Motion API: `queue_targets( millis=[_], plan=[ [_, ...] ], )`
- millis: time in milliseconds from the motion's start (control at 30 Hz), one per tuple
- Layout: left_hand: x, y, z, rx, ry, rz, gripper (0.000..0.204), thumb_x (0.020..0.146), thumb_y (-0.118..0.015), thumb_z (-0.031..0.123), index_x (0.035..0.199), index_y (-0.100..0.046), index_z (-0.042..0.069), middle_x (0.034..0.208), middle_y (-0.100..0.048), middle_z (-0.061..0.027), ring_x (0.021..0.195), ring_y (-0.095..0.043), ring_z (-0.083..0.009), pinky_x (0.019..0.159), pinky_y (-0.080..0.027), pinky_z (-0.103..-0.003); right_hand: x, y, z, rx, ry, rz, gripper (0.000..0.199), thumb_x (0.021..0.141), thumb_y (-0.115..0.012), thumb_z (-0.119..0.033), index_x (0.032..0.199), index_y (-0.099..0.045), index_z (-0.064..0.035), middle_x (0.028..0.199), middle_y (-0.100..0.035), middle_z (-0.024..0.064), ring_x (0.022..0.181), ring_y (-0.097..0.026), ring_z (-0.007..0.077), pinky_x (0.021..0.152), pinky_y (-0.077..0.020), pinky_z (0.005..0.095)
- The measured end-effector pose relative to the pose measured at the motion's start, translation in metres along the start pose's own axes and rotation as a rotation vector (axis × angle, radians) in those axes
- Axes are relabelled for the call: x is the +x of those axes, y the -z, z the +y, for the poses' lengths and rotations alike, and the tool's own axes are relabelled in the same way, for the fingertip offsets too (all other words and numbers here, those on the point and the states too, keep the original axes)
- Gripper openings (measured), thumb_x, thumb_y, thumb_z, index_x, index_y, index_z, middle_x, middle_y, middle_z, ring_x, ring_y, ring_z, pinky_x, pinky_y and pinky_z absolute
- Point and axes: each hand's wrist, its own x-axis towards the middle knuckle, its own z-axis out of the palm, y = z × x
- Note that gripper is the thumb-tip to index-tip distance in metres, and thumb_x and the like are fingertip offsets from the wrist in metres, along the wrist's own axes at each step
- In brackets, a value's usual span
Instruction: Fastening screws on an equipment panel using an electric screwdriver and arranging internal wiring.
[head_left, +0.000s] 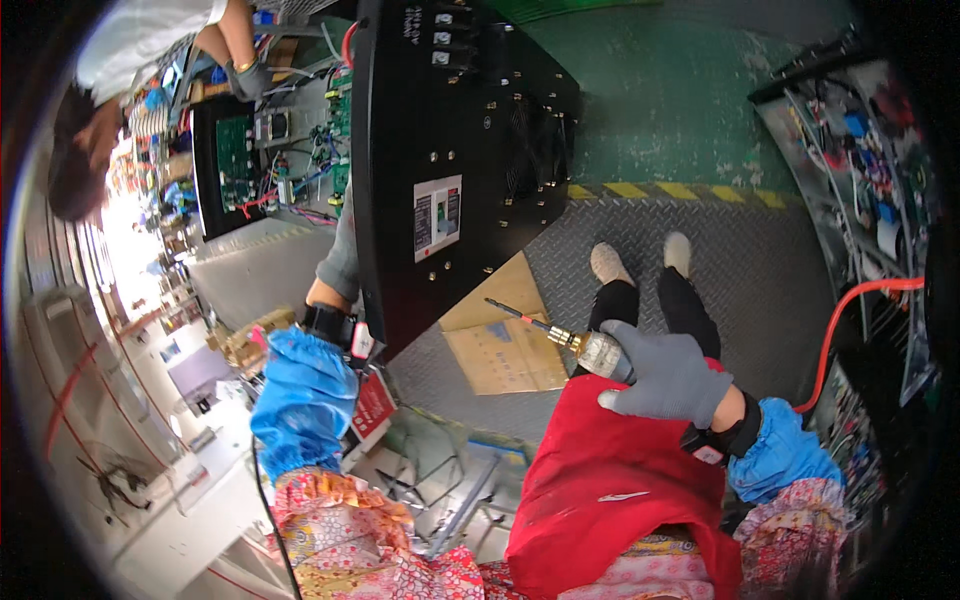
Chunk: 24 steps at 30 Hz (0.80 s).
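Jutting leftward from right hand (672, 376): screwdriver (600, 355)

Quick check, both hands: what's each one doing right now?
Left hand: partly hidden behind the black panel; its grip can't be told.
Right hand: closed, holding a power screwdriver.

The left hand (342, 262) and right hand (675, 378) wear grey gloves (655, 360); black wristbands (742, 428) with small pale tags (362, 341), gathered blue oversleeves (303, 405) and red-pink-yellow floral sleeves (340, 525) follow. A red apron (620, 455) bearing a white mark (622, 496) tops black trousers (688, 312) and pale shoes (607, 263).
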Motion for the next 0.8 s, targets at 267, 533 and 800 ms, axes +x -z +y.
queue_targets(
  millis=[267, 533, 800],
  plan=[
    [-0.018, 0.011, 0.002, 1.201, -0.702, -0.061, 0.058, 0.103, -0.048, 0.034, 0.151, -0.036, 0.004, 0.151, -0.043, -0.0142, 0.138, -0.042, -0.0276, 0.118, -0.03, -0.039, -0.015, 0.002, 0.036, -0.106, -0.044, -0.179, 0.092, 0.076, -0.069, -0.058, 0.145, -0.038, -0.0056, 0.097, -0.069, 0.0246, 0.093, -0.068, 0.0411, 0.084, -0.0517, 0.0464],
    [-0.081, 0.074, -0.057, 1.481, -0.711, -0.014, 0.078, 0.091, -0.059, -0.002, 0.158, -0.019, 0.007, 0.161, -0.028, -0.0123, 0.148, -0.028, -0.0235, 0.12, -0.024, -0.032, -0.04, 0.016, 0.074, -0.134, -0.164, -0.259, 0.088, 0.074, -0.073, -0.057, 0.144, -0.041, -0.0141, 0.108, -0.07, 0.0191, 0.101, -0.067, 0.0415, 0.089, -0.0514, 0.0467],
    [-0.079, 0.068, -0.133, 0.545, -0.46, 0.523, 0.066, 0.096, -0.059, 0.006, 0.155, -0.029, 0.007, 0.156, -0.036, -0.0125, 0.142, -0.038, -0.0236, 0.118, -0.03, -0.034, -0.041, 0.016, 0.097, -0.043, -0.249, -0.161, 0.088, 0.068, -0.078, -0.047, 0.141, -0.045, -0.0108, 0.108, -0.069, 0.0208, 0.102, -0.067, 0.041, 0.089, -0.0518, 0.0466]
  ],
)
